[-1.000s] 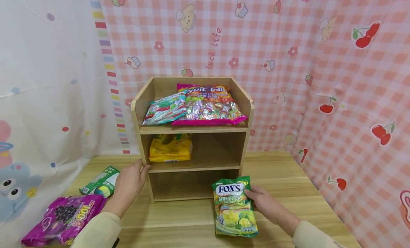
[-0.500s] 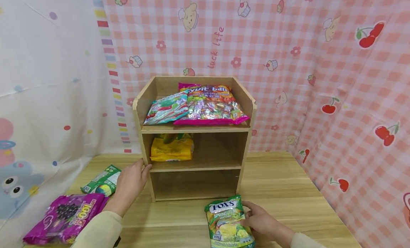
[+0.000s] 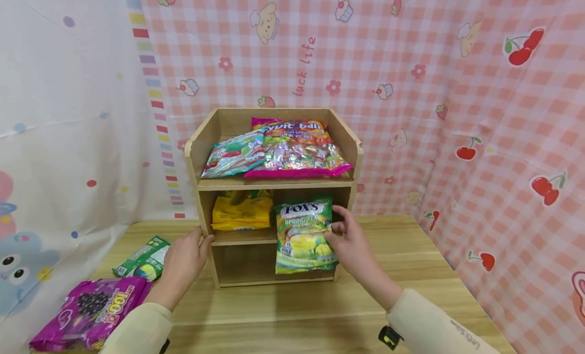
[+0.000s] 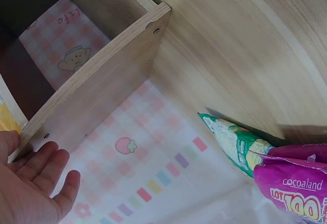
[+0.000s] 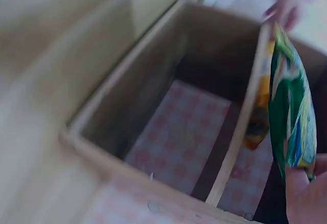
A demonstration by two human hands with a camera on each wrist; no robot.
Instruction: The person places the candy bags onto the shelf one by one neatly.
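A green FOX'S Spring Tea candy bag is upright in front of the right half of the wooden shelf's middle compartment. My right hand pinches its right edge between thumb and fingers. The right wrist view shows the same candy bag edge-on. My left hand holds the shelf's left side panel, and the left wrist view shows the thumb on one side of the board and the fingers on the other. A yellow bag lies in the left half of the middle compartment.
On the top tier lie a teal candy bag and a large Fruit Balls bag. Left of the shelf, a purple grape candy bag and another green bag rest on the wooden table. Patterned cloth hangs behind.
My right hand has dipped toward the table's front with the green candy bag, then raised it to the middle compartment. My left hand stays on the shelf panel.
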